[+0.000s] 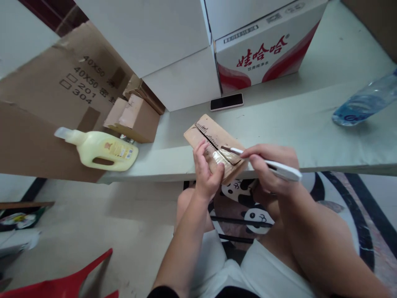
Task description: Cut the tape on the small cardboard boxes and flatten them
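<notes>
A small flat piece of cardboard (214, 130), perhaps a small box, lies at the front edge of the table. It bears black marks, a long dark line and some shiny clear tape. My left hand (207, 171) grips its near left side, fingers on top and thumb resting by the tape. In my right hand (273, 163) is a white-handled utility knife (283, 169), its blade end pointing left over the cardboard close to the dark line. Whether the blade touches the surface I cannot tell.
Behind the cardboard lies a phone (226, 102), in front of a white and red carton (266, 54). A yellow jug (107, 151) and small brown boxes (136, 116) stand to the left. On the right is a water bottle (362, 101). A red chair (68, 281) shows at lower left.
</notes>
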`<state>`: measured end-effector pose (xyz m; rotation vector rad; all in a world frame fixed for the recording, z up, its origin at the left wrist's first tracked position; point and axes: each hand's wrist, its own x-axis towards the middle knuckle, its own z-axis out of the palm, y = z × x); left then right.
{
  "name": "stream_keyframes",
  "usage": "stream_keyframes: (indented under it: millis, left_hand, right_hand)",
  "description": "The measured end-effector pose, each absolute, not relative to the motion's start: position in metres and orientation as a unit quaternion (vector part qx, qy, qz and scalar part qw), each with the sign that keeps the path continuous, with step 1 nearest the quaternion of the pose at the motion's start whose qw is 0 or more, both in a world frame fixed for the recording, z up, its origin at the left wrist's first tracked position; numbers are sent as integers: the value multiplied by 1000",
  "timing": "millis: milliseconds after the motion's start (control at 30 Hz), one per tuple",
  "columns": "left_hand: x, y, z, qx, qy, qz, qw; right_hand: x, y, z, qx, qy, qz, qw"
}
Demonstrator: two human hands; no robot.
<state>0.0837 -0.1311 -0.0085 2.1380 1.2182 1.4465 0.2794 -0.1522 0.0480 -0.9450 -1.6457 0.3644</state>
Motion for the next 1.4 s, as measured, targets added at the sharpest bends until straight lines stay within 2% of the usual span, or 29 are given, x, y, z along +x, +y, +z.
stream_keyframes:
  millis: [267,433,567,667,733,800,867,967,1100,1167,1267,1400]
  left_hand:
    - [83,-132,-7,741,425,496,155]
    - [83,-131,-5,741,425,496,155]
    - [81,-133,-1,743,430,489,156]
    - [82,-141,3,755,458,453,128]
    - [84,-148,6,770,479,408,104]
    - [85,-153,8,766,506,384,103]
    - [83,-155,9,739,534,391,128]
    - [75,-154,8,686,551,433,195]
    - [64,-151,6,567,546,533,312]
    - [64,-150,7,442,581,598,332]
    - [64,-143,9,234,627,671,319]
    - [47,-130,3,152,579,712,368]
  right_hand:
    - [267,-152,38,-405,-788,89,455]
    - [273,-156,45,-396,-791,104,455]
    - [281,-159,46,-385,-763,150,497]
    - [287,-164,44,-379,-679,215,590]
    - [290,-164,42,-423,-598,210,648]
    - [293,-158,38,-492,-555,179,646]
    - [295,-146,30,-571,-572,167,565]
    - [299,-126,11,-665,-608,198,385]
    - [298,-111,-13,-726,-611,249,194]
    - [295,-109,-18,-731,-614,260,148]
    - [291,-111,-19,-729,-625,248,124]
    - [288,-114,-20,-719,-649,221,112]
